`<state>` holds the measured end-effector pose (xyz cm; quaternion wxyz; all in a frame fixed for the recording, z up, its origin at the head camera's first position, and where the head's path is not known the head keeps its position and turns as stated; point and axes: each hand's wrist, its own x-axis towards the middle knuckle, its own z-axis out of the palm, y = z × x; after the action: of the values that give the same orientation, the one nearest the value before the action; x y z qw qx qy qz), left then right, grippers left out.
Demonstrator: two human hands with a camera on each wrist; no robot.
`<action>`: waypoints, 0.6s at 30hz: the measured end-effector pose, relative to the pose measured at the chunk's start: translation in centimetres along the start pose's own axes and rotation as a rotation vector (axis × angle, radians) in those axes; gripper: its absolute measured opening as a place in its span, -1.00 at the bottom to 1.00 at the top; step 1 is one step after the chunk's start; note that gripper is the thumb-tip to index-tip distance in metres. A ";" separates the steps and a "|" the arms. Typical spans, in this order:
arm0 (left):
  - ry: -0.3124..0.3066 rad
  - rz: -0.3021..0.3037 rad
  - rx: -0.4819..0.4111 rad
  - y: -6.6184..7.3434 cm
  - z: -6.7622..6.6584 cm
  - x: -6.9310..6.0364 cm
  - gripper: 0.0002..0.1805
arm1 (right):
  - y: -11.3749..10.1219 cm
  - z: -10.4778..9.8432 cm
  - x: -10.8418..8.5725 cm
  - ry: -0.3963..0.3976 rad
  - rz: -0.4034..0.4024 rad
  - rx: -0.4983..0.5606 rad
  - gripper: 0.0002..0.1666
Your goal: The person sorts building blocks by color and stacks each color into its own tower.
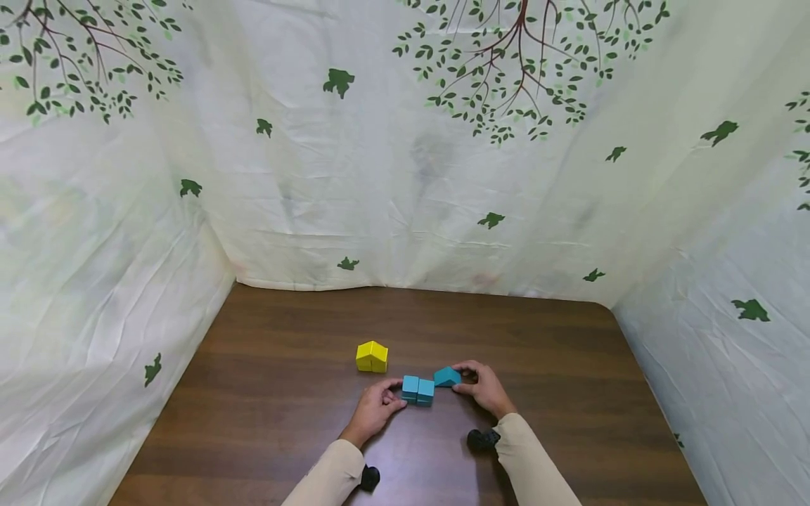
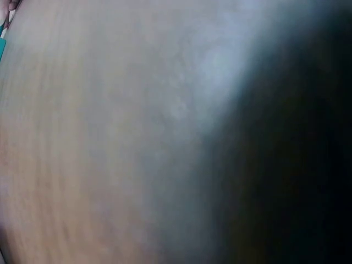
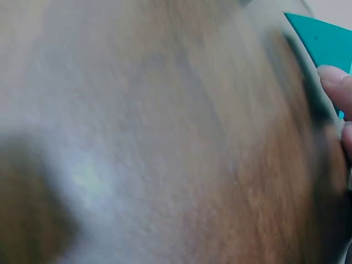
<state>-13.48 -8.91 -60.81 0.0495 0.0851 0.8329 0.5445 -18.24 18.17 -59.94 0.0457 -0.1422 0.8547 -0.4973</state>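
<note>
Two blue blocks stand side by side on the table in the head view, a left blue block (image 1: 410,387) and a right blue block (image 1: 425,391). My left hand (image 1: 373,409) holds the left one at its outer side, between thumb and fingers. Just to the right and slightly farther back is a blue triangular block (image 1: 447,377), pinched between the thumb and fingers of my right hand (image 1: 486,388). The right wrist view shows that triangular block (image 3: 324,41) with fingertips (image 3: 336,85) against it. In the left wrist view, only a sliver of teal shows at the edge.
Behind the left hand, a yellow house-shaped piece (image 1: 371,357) stands on the brown wooden table (image 1: 285,337). White cloth with printed leaves (image 1: 392,211) hangs along the back and both sides. Black wrist devices (image 1: 482,440) are worn under the sleeves.
</note>
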 end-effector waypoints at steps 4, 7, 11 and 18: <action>0.001 0.008 0.000 0.0 0.1 -0.1 -0.56 | 0.1 0.1 -0.5 0.055 -0.028 0.066 -0.66; 0.001 0.011 0.001 0.0 0.1 -0.1 -0.56 | -0.6 -0.1 -0.6 0.096 0.022 0.130 -0.63; -0.004 -0.001 0.006 0.0 0.1 -0.2 -0.56 | -2.2 -0.2 -0.8 0.144 0.142 0.181 -0.59; 0.003 0.020 -0.001 -0.1 0.1 -0.1 -0.57 | -5.2 0.6 -1.5 0.183 0.090 0.164 -0.59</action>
<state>-13.35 -8.90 -60.94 0.0428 0.0928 0.8319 0.5455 -15.63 15.70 -55.79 0.0012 -0.0537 0.8173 -0.5737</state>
